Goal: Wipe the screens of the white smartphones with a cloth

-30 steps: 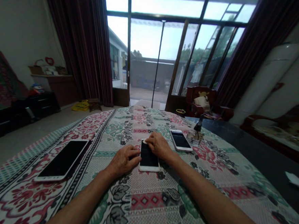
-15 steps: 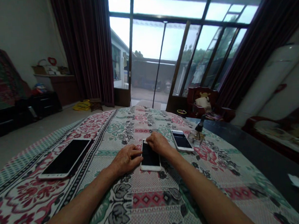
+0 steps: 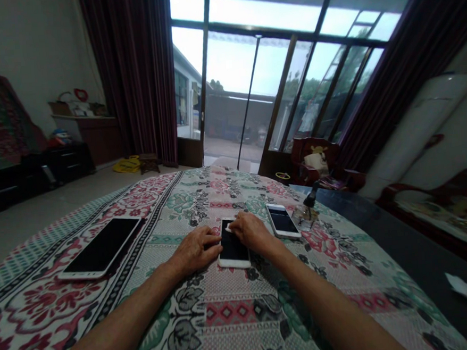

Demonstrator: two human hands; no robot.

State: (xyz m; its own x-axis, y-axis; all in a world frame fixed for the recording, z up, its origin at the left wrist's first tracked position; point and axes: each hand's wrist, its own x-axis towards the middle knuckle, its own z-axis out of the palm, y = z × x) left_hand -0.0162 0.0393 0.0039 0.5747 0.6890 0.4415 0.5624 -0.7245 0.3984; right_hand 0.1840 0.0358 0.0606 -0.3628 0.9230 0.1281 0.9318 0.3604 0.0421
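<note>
A white-framed phone [image 3: 234, 251] lies screen up on the patterned tablecloth [image 3: 228, 330]. My left hand [image 3: 196, 249] rests on the cloth, its fingertips against the phone's left edge. Over the upper part of the screen, my right hand [image 3: 251, 231] is closed on a small white piece [image 3: 228, 227] that touches the glass. To the right lies a smaller white phone [image 3: 282, 220], and a large white phone [image 3: 101, 247] is at the left; both have dark screens.
A glass jar [image 3: 305, 216] with a black-handled thing in it stands beyond the smaller phone. Crumpled white paper [image 3: 463, 287] lies on the dark surface at the right. Wooden chairs [image 3: 316, 158] stand near the glass doors.
My right hand has moved slightly down the screen with the white piece. My left hand stays at the phone's left edge.
</note>
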